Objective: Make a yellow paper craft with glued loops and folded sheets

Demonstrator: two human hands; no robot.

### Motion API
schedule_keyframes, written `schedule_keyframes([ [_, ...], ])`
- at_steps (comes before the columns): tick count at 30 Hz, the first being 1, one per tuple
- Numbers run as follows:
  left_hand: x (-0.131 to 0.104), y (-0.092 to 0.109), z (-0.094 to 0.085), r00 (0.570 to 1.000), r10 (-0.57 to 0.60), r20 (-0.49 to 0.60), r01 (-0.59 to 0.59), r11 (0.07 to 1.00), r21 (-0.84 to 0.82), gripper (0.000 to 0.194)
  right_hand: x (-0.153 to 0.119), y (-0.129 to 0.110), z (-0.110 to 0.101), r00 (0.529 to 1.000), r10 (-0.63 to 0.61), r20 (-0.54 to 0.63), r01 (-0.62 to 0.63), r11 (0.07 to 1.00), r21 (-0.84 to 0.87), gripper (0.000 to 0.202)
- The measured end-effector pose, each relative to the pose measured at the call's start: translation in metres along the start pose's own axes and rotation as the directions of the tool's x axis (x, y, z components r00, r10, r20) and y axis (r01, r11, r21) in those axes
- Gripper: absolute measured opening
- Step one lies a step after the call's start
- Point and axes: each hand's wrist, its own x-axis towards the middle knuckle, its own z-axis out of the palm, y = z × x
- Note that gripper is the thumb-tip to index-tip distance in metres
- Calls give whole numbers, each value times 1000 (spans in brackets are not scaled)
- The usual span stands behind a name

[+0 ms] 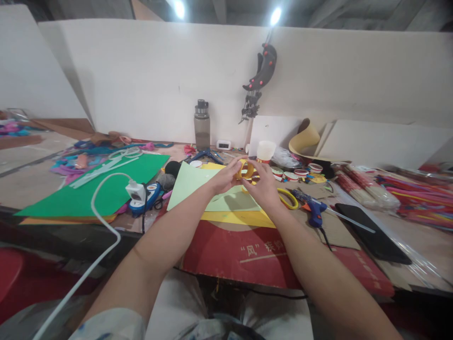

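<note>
Both hands meet over the middle of the table around a small yellow ring (246,169). My left hand (226,177) grips its left side with bent fingers. On the right side, my right hand (264,185) holds it between thumb and fingers. Below the hands lie a pale green sheet (193,186) and a yellow sheet (226,216), resting on red cardboard (226,255). A yellow-handled tool (289,199), partly hidden by the right hand and wrist, lies just to the right. Near it is a blue glue gun (314,210).
A green sheet (102,189) and a blue power strip (146,203) with a white cable are at the left. Behind stand a bottle (202,127) and paper cups (265,151). A black phone (373,233) and wrapped bundles (366,189) lie at the right.
</note>
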Motion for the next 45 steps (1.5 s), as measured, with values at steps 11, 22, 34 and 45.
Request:
schedule_keyframes([
  [11,1,0,3,995,96,22,-95,994,-62,56,2,-8,-4,999,-23,-48,26,997,68,47],
  [22,0,5,5,996,60,69,-56,997,-55,58,0,-8,-2,997,-33,-71,38,997,66,47],
  [34,-4,8,9,998,33,48,-29,997,-76,51,4,-5,-5,991,43,-129,-35,997,66,35],
  [45,-5,5,15,989,-6,146,10,1000,-22,50,6,-5,-10,962,175,-209,-163,984,77,18],
])
